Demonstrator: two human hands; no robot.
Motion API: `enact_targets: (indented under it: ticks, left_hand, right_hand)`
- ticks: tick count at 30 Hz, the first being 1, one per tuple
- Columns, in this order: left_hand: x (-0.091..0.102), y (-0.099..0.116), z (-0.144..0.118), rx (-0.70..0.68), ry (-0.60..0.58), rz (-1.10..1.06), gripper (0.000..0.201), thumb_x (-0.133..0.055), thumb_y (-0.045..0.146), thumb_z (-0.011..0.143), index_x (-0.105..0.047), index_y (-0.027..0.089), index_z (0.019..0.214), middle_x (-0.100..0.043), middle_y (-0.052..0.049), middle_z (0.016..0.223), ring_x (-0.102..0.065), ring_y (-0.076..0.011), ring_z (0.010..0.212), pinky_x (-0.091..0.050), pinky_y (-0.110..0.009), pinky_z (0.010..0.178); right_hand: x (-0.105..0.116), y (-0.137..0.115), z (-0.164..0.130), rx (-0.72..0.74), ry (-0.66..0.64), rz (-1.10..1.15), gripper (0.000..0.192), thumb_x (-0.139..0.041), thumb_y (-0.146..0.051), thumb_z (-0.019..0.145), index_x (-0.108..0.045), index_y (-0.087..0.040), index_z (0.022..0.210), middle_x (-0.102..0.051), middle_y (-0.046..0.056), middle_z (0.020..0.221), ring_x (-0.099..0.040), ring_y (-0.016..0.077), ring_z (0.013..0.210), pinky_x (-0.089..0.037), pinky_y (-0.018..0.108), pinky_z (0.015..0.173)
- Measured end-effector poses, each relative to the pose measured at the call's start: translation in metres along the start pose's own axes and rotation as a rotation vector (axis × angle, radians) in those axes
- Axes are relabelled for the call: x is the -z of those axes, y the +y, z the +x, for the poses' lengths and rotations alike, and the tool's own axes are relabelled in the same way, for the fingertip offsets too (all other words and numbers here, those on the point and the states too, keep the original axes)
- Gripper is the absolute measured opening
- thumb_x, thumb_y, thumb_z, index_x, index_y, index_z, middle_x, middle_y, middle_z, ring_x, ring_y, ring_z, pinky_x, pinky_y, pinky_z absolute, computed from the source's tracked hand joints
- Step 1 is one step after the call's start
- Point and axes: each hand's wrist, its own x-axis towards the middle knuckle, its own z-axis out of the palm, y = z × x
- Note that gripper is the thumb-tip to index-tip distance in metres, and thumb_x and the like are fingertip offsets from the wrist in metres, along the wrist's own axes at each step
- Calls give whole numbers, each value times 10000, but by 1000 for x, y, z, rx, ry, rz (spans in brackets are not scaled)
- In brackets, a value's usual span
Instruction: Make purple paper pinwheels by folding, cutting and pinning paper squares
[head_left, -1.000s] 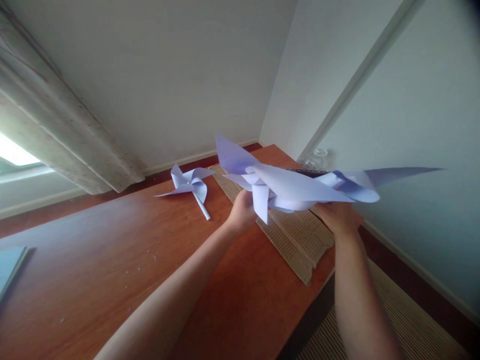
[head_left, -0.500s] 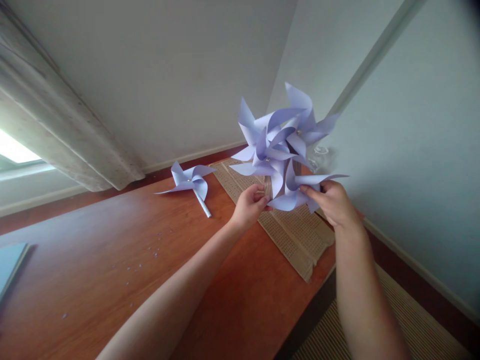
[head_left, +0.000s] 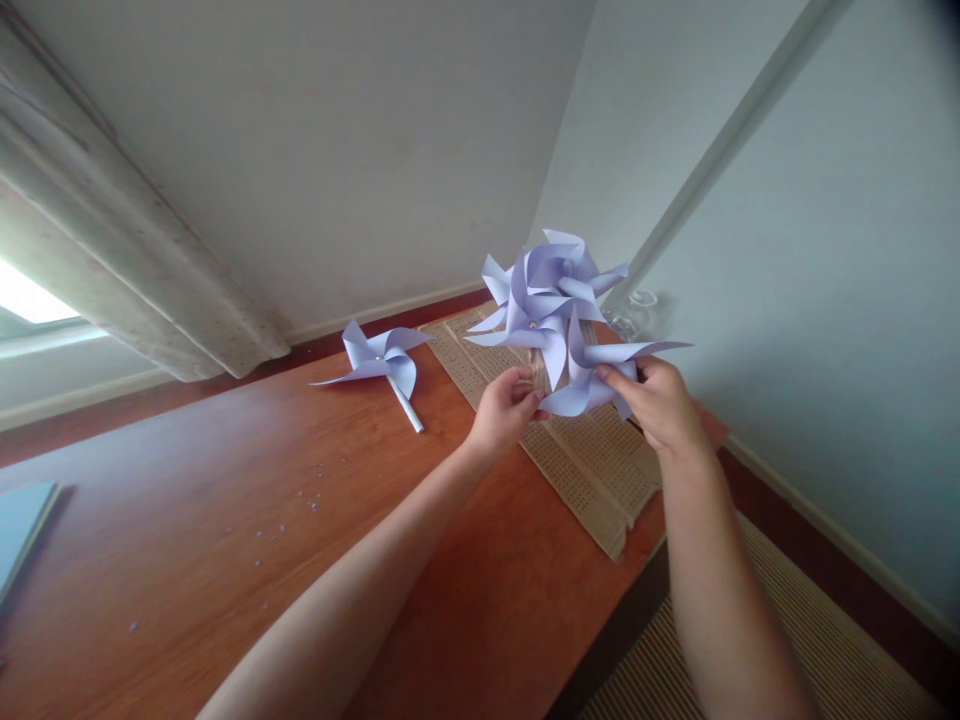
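Note:
I hold a bunch of pale lilac paper pinwheels (head_left: 551,300) upright above the far right part of the wooden table (head_left: 225,520). My left hand (head_left: 506,408) grips the bunch from below on the left. My right hand (head_left: 654,400) pinches a pinwheel blade at the lower right of the bunch. Their sticks are hidden behind my hands. Another pinwheel (head_left: 379,362) with a white stick lies flat on the table, to the left of my hands.
A beige woven mat (head_left: 592,470) lies under my hands at the table's right end. A clear glass object (head_left: 634,310) stands by the wall behind the bunch. A blue-grey flat item (head_left: 19,535) sits at the left edge. Striped rug (head_left: 750,650) covers the floor on the right.
The pinwheels went from lying flat and spread across my hands to standing upright, gathered in a tight bunch, then dropped slightly lower. Both hands stayed near the mat.

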Motion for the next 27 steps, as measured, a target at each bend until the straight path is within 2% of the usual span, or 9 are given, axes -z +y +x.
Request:
enact_targets:
  ticks: [3, 14, 21, 27]
  left_hand:
    - [0, -1, 0, -5, 6, -5, 185, -664, 74, 809, -548, 178, 910, -641, 20, 741, -638, -108, 689, -589, -242, 650]
    - [-1, -3, 0, -7, 16, -3, 187, -679, 83, 802, -561, 169, 920, -654, 9, 752, -646, -116, 706, -592, -251, 663]
    - [0, -6, 2, -7, 15, -8, 193, -688, 80, 799, -569, 166, 924, -645, 13, 749, -643, -115, 707, -583, -249, 665]
    - [-1, -7, 3, -6, 18, -11, 202, -680, 73, 798, -565, 170, 932, -642, 19, 740, -638, -113, 687, -585, -256, 660]
  right_hand:
    - [0, 1, 0, -23, 3, 25, 263, -808, -390, 785, -780, -235, 995, -777, 21, 922, -700, 220, 844, -546, 313, 739]
    - [0, -1, -2, -24, 11, 3, 218, -815, -379, 773, -780, -232, 930, -776, 20, 887, -698, 224, 807, -527, 318, 706]
    - [0, -2, -2, -21, 24, -50, 231, -803, -402, 770, -774, -241, 934, -777, 27, 910, -707, 259, 852, -550, 362, 743]
    - [0, 1, -1, -41, 20, -4, 250, -808, -378, 760, -762, -249, 968, -771, 28, 942, -707, 261, 879, -558, 370, 777]
